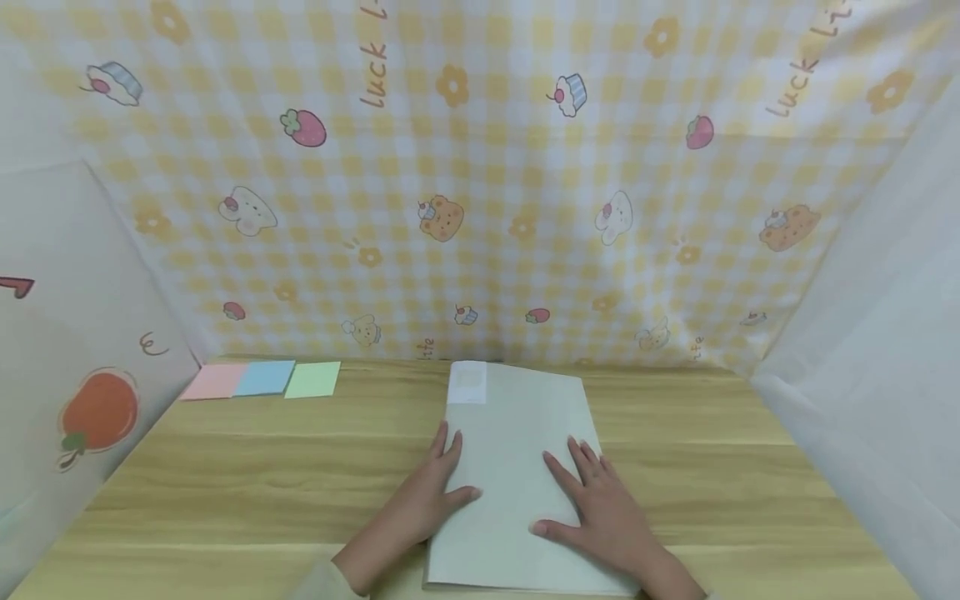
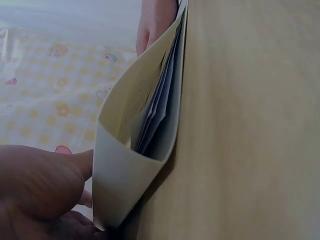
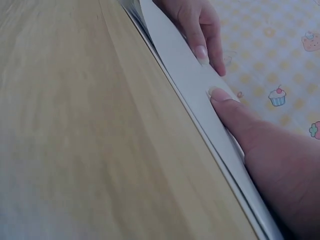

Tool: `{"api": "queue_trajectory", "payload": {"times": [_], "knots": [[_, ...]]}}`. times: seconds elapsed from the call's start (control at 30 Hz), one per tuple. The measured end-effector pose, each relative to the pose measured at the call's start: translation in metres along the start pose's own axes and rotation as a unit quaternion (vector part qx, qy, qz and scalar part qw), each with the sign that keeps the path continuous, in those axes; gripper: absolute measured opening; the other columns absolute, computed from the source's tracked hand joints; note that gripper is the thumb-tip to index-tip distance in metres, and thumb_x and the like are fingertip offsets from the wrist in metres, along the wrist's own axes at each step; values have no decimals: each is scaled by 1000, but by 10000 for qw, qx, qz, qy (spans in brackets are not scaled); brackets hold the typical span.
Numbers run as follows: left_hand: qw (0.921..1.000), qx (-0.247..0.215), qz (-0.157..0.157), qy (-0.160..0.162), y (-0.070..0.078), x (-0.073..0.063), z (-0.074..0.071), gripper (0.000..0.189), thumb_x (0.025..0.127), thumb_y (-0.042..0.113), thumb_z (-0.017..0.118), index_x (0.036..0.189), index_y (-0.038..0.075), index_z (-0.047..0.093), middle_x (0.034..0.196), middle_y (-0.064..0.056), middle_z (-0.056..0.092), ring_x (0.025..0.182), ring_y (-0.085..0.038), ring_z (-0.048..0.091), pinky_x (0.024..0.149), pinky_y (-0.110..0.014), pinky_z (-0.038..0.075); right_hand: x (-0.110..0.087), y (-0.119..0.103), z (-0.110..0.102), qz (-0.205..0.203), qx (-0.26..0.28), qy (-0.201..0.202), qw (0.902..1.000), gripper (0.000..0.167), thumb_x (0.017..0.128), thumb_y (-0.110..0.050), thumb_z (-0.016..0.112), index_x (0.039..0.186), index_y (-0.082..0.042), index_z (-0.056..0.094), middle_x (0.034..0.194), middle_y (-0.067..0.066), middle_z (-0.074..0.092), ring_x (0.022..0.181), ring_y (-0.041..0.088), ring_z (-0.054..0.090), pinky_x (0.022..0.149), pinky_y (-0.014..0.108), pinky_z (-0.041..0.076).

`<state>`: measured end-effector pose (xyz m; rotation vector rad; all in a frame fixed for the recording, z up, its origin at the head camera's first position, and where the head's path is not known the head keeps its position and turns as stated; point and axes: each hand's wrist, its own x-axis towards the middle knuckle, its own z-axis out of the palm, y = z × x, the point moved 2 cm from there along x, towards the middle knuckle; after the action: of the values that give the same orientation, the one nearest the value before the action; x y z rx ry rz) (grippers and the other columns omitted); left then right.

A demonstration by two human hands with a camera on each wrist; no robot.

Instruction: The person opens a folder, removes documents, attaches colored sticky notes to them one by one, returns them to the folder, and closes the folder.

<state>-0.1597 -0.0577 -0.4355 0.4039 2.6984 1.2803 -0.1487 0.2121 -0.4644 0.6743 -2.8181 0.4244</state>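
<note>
The pale folder [image 1: 510, 450] is lying flat on the surface [image 1: 225, 500], beneath and between the two hands. The left hand [image 1: 431, 496] is resting along its left edge, fingers fairly straight, thumb out on the cover; the right hand [image 1: 603, 508] is resting spread over the right side. Neither is curling round it. On the body side of the hands, the folder's end is gaping beside the spine [image 2: 120, 180], and thin sheets [image 2: 155, 112] are showing inside. The cover is looking smooth and springy, probably light, stiffish and slightly slippery; the sheets are likely more easily creased. The spine, beside the left hand, is seemingly offering the firmest hold, with the right edge needing support.
</note>
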Motion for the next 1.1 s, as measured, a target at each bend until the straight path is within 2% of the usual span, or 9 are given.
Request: {"api": "queue_trajectory", "payload": {"times": [0.27, 0.37, 0.47, 0.63, 0.8, 0.9, 1.0, 1.1], "knots": [[9999, 106, 4, 74, -4, -4, -7, 83, 91, 27, 75, 154, -6, 32, 166, -30, 7, 147, -55, 26, 115, -65, 33, 4, -9, 6, 87, 117, 5, 9999, 87, 85, -75, 60, 151, -20, 49, 159, 26, 38, 148, 46, 35, 114, 69, 33], [9990, 433, 39, 136, -1, -4, -5, 79, 92, 25, 73, 154, -5, 34, 167, -29, 7, 151, -52, 21, 117, -64, 30, 5, -9, 8, 137, 124, -16, 9998, 87, 85, -74, 60, 152, -20, 47, 160, 26, 37, 149, 47, 34, 115, 69, 32], [9948, 986, 205, 149, 7, -6, 1, 68, 94, 23, 70, 151, -2, 42, 167, -27, 10, 154, -50, 15, 118, -64, 27, 6, -9, 9, 172, 127, -12, 9998, 86, 85, -72, 61, 153, -21, 45, 160, 25, 37, 149, 46, 34, 116, 68, 30], [9807, 1835, 673, -40, 27, -16, 12, 56, 92, 26, 72, 142, 5, 57, 165, -25, 22, 154, -48, 17, 121, -61, 26, 6, -10, 6, 238, 107, 29, 9997, 87, 85, -72, 62, 153, -22, 46, 160, 24, 37, 149, 46, 33, 117, 67, 30], [9661, 2329, 1025, -441, 40, -26, 20, 64, 91, 43, 72, 144, 11, 56, 166, -24, 23, 154, -47, 18, 121, -62, 26, 4, -8, 4, 406, 182, -108, 9990, 88, 84, -74, 62, 155, -25, 43, 163, 21, 33, 152, 43, 30, 119, 67, 26], [9584, 2477, 1226, -718, 40, -31, 24, 79, 89, 60, 67, 148, 11, 51, 167, -24, 20, 156, -46, 15, 121, -63, 25, 4, -7, 5, 458, 243, -167, 9985, 89, 84, -73, 62, 155, -24, 41, 164, 20, 31, 153, 43, 29, 120, 67, 24], [9496, 2640, 1390, -959, 39, -34, 24, 99, 82, 75, 63, 154, 11, 42, 169, -22, 14, 157, -44, 9, 123, -64, 21, 4, -7, 6, 432, 295, -112, 9986, 90, 84, -72, 64, 156, -22, 40, 165, 19, 30, 152, 43, 29, 119, 67, 25], [9380, 2878, 1627, -1045, 38, -37, 24, 113, 75, 82, 64, 159, 13, 34, 170, -21, 10, 157, -46, 7, 122, -66, 19, 6, -7, 6, 397, 395, -29, 9984, 92, 85, -69, 64, 158, -21, 36, 166, 18, 29, 153, 41, 28, 119, 67, 26]]}}
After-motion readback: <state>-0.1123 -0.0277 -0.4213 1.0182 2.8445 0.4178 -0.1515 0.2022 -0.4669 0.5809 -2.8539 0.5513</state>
